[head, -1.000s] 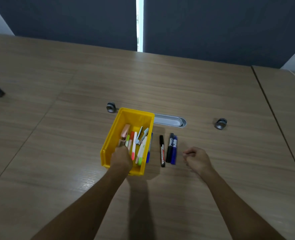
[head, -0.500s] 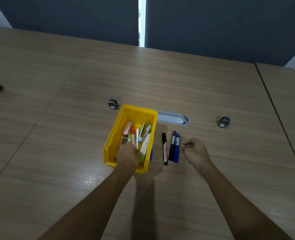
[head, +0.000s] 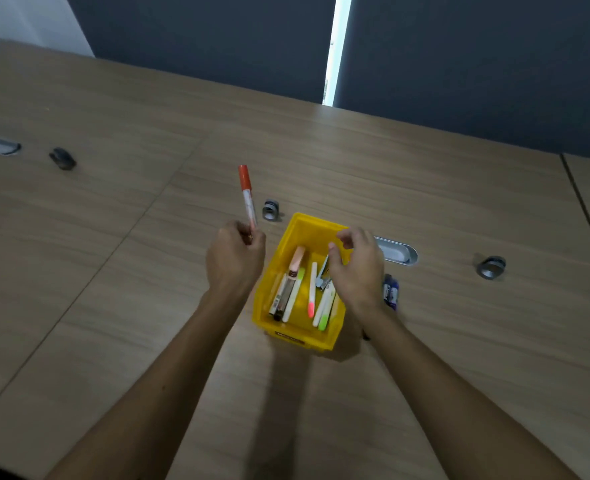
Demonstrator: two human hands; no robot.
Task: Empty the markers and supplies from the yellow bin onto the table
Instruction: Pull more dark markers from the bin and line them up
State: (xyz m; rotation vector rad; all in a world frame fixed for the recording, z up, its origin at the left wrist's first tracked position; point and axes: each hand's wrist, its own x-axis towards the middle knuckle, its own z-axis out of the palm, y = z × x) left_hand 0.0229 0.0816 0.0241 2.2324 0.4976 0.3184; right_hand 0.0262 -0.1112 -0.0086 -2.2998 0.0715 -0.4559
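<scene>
Lifted from the yellow bin (head: 295,233), the orange-capped marker (head: 247,195) is pinched upright by the left hand (head: 235,258); the right hand (head: 357,268) has come over the bin, fingers loosely curled, empty.

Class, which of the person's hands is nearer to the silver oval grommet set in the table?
Right. The right hand hovers over the bin beside the grommet; the left hand is across the yellow bin.

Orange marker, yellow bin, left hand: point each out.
orange marker (head: 247,199): head view, on its white barrel below the cap.
yellow bin (head: 297,336): head view, on its near wall.
left hand (head: 235,258): head view, on its back.
</scene>
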